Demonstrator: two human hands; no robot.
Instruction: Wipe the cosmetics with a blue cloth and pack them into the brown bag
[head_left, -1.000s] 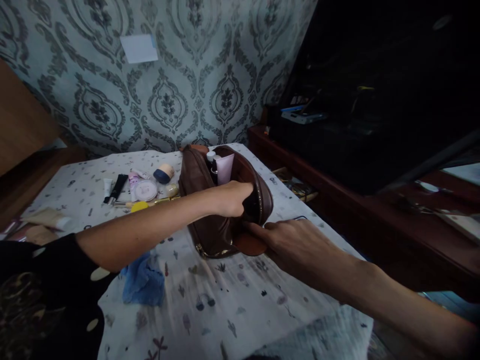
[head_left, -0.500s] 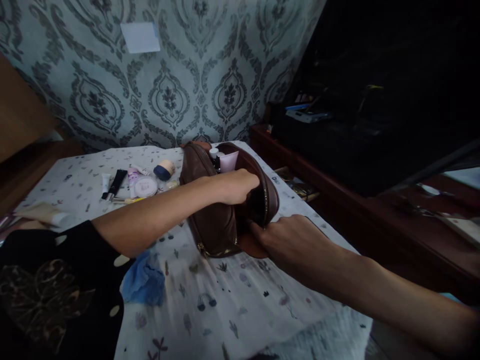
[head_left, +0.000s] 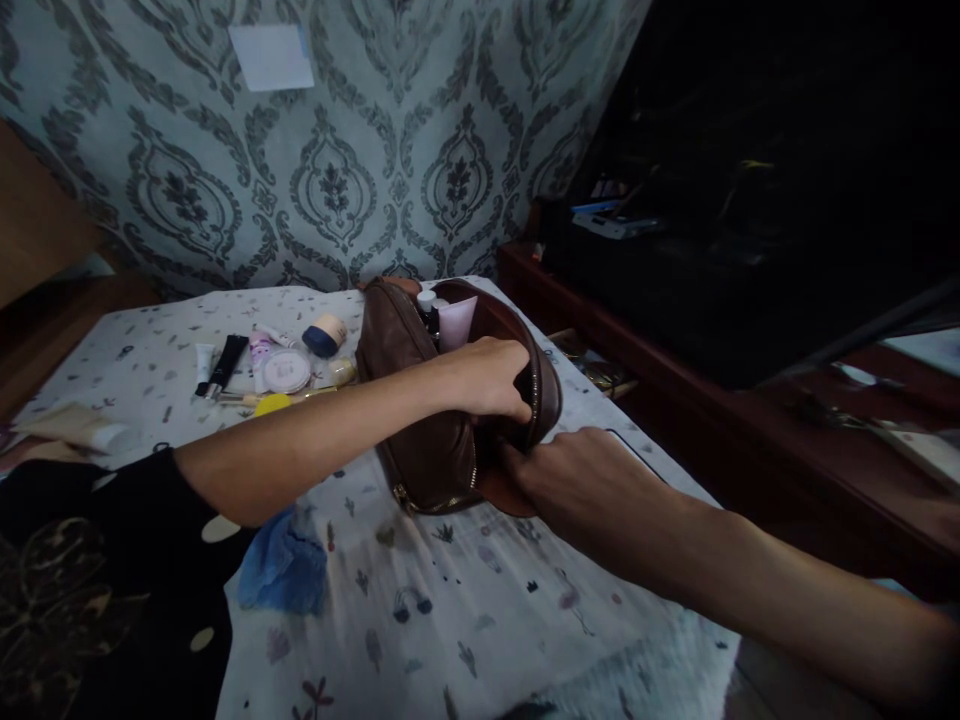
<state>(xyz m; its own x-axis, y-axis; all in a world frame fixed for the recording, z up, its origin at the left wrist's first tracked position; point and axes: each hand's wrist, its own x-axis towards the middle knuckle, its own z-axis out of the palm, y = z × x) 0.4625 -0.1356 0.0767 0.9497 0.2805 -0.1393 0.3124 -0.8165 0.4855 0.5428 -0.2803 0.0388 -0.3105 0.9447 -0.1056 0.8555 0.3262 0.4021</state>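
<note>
A brown leather toiletry bag (head_left: 412,440) lies unzipped on the patterned cloth. My left hand (head_left: 491,378) reaches into its opening, near the far rim. Its fingers point down into the dark inside, and most of them are hidden, so I cannot see what they hold. My right hand (head_left: 574,475) is closed on the near edge of the bag's opening, with the thumb at the rim. Behind my left hand, a pale pink tube (head_left: 456,322) and a white-capped dark bottle (head_left: 427,302) stand upright inside the bag.
Left of the bag lie a round compact (head_left: 286,371), a navy-and-beige jar (head_left: 325,336), a black tube (head_left: 226,362) and a yellow round item (head_left: 272,404). A crumpled blue cloth (head_left: 283,568) rests below my left forearm. A dark red wooden ledge (head_left: 675,375) runs along the right.
My left hand has shifted slightly right inside the bag, its fingers lower toward the rim. More of the yellow item shows beside my forearm. My right hand keeps its hold.
</note>
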